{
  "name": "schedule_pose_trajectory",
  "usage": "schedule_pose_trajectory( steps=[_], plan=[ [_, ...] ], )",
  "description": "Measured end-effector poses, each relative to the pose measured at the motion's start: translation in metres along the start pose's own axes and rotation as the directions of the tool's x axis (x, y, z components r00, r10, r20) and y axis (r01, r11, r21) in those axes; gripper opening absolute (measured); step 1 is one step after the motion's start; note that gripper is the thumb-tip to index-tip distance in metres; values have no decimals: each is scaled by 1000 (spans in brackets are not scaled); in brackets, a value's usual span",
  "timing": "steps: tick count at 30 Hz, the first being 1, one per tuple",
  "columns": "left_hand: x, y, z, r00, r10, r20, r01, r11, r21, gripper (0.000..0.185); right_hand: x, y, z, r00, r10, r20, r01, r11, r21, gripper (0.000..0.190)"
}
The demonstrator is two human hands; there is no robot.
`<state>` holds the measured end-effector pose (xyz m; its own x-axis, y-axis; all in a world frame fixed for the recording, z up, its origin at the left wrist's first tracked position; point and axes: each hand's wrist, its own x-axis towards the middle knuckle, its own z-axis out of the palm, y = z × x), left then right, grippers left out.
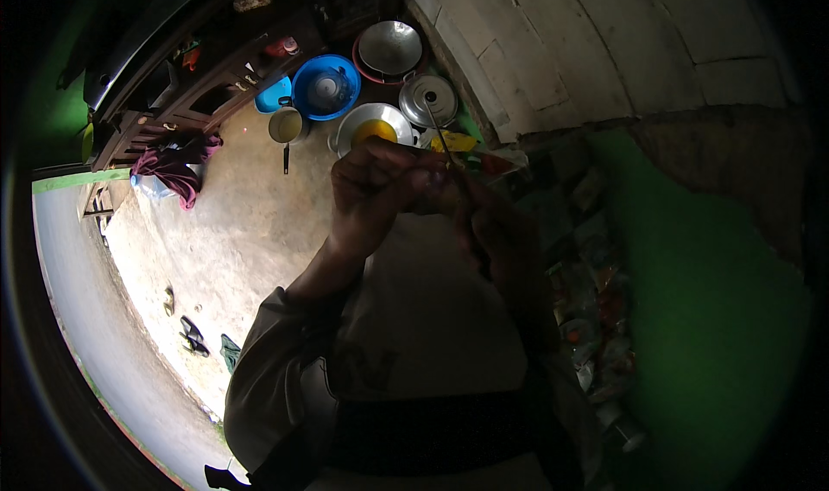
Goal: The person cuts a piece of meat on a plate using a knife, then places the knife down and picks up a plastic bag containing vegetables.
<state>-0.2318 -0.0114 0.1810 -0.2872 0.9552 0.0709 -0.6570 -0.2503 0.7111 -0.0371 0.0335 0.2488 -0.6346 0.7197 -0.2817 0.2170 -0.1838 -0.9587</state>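
Observation:
Close in front of my chest, my left hand (375, 183) has its fingers and thumb pinched on a small roundish item (443, 196), too dark to name. My right hand (499, 225) is gripped around the dark handle of a knife (438, 131), whose thin blade points up and away over the item. Beyond the hands, a metal pan (343, 116) with yellow-orange contents stands on the floor, partly hidden by my left hand. Beside it lies a round metal lid (440, 105) with a black knob.
A blue basin (353, 99), a saucepan (285, 125) and a metal wok (390, 47) stand on the floor near a dark wooden cabinet (220, 79). A yellow plastic packet (456, 142) lies by the lid. Maroon cloth (168, 170) hangs at left; sandals (193, 337) lie farther off.

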Motion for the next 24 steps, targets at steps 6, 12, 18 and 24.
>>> schedule_pose_trajectory(
  steps=[6, 12, 18, 24],
  plan=[
    [3, -1, -6, 998, -5, -57, 9, 997, 71, 21, 9, 4, 1, 999, -40, 14, 42, 975, -216, 63],
    [5, 14, -2, 996, 57, -63, -29, 926, 377, 21, 13, 13, -6, 960, -275, 55, 277, 901, -334, 59],
    [6, 15, -7, 991, 134, -4, -121, 907, 404, 19, 16, 6, -8, 925, -373, 75, 360, 796, -486, 57],
    [7, 9, -4, 993, 114, -8, -102, 916, 388, 18, 20, 12, -13, 927, -373, 42, 342, 791, -508, 53]
  ],
)
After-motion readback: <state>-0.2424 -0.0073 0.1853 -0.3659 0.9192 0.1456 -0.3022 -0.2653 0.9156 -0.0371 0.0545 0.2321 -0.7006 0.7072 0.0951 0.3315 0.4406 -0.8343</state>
